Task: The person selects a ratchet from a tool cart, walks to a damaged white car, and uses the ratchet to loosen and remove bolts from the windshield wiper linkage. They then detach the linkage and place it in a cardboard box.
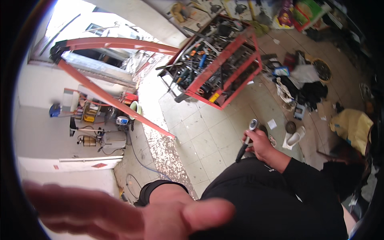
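— Ratchet wrench (247, 138): where is it?
— Right hand (261, 145) has its fingers wrapped round the dark grip, over the tiled floor (208, 140). Left hand (132, 212) is spread, holding nothing.
— Heavy?
— Probably (steel, stiff); grip looks safest.

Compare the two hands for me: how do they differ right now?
The right hand is closed around a black-handled ratchet wrench with a silver metal head; the left hand is open and holds nothing. The right hand sits sharp, above the pale tiled floor; the left hand is blurred, close to the camera at the lower edge, fingers spread leftward. Both are bare and come out of black sleeves.
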`<state>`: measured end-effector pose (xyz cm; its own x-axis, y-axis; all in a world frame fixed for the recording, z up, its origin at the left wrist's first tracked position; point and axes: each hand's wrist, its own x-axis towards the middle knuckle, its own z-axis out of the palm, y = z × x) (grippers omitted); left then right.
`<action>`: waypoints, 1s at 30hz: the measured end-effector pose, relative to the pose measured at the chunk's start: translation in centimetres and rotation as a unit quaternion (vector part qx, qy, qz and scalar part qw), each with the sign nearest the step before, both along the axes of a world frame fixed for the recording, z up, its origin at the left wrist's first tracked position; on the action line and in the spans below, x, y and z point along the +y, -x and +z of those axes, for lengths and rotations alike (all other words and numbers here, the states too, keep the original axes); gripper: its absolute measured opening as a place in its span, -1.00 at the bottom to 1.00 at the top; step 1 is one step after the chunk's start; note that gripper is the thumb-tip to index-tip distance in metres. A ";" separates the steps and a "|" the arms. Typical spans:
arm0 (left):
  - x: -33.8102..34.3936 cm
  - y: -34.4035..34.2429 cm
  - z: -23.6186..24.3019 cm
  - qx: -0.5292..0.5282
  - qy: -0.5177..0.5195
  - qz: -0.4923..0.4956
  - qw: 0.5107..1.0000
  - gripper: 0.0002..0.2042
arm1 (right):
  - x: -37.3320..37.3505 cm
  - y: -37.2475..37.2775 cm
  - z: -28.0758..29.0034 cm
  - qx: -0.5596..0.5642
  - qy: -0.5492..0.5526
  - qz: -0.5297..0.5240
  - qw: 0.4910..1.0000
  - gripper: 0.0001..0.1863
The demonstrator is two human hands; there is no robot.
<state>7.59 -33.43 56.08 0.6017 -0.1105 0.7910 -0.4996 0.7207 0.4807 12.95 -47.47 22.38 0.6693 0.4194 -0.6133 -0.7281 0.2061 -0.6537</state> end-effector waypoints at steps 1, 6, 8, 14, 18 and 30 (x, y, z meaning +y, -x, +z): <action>-0.2 0.3 0.6 -0.020 0.003 -0.006 1.000 -0.22 | -0.2 -0.2 0.2 0.000 0.003 0.006 1.000 -0.76; 0.6 1.5 1.0 -0.077 0.023 0.018 0.997 -0.24 | -0.5 -0.7 0.8 -0.004 0.025 0.022 0.999 -0.76; 1.5 1.9 1.0 -0.089 0.026 0.027 0.995 -0.25 | -0.3 -1.0 0.9 -0.009 0.024 0.029 0.999 -0.76; 4.1 2.6 0.8 -0.100 0.035 0.072 0.992 -0.27 | 0.7 -2.1 1.1 -0.010 0.042 0.056 0.997 -0.77; 5.7 2.8 0.7 -0.115 0.046 0.099 0.987 -0.28 | 1.5 -2.8 1.6 -0.025 0.057 0.083 0.995 -0.77; 9.2 4.7 0.5 -0.169 0.075 0.188 0.965 -0.32 | 4.0 -4.7 2.0 -0.036 0.079 0.140 0.986 -0.75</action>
